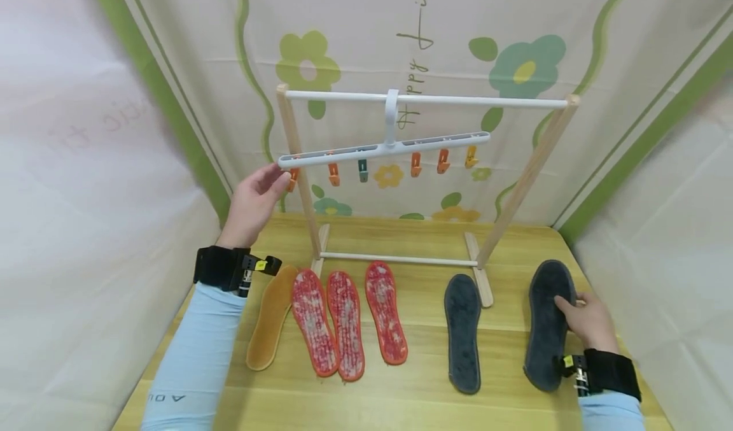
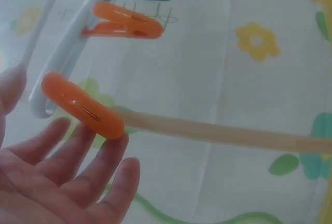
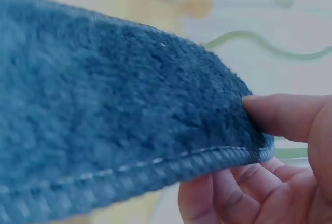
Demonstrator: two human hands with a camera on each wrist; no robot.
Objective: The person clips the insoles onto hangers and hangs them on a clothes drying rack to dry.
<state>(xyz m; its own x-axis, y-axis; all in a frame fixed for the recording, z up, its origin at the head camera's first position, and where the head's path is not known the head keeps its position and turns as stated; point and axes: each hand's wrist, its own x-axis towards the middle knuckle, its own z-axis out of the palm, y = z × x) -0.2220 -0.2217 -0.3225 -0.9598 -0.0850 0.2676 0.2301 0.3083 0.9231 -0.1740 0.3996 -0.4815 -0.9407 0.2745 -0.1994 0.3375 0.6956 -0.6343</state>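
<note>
A dark insole (image 1: 550,323) is pinched at its edge by the right hand (image 1: 592,323), with the thumb (image 3: 288,115) laid on the fluffy face and the other fingers curled beneath. It is held over the right part of the desk (image 1: 401,405); whether its lower end is touching the desk cannot be told.

The left hand (image 1: 254,202) is raised to the left end of a white hanger (image 1: 343,156). Its fingers (image 2: 104,162) are spread and loosely extended, and an end clip (image 2: 83,105) (an orange one) is met by the fingertips without being gripped. The hanger is hung by its hook from the upper rod (image 1: 487,102) of a wooden rack (image 1: 523,179), and its bar is tilted, left end lower. Further clips in orange, teal and yellow are lined along it.

In front of the rack, a second dark insole (image 1: 464,332) is laid flat on the desk. To its left, three red patterned insoles (image 1: 386,313) are placed, the two leftmost touching near their lower ends. A tan insole (image 1: 268,323) is set just beside them, at the far left. Both forearms are covered by light blue sleeves (image 1: 195,354).
</note>
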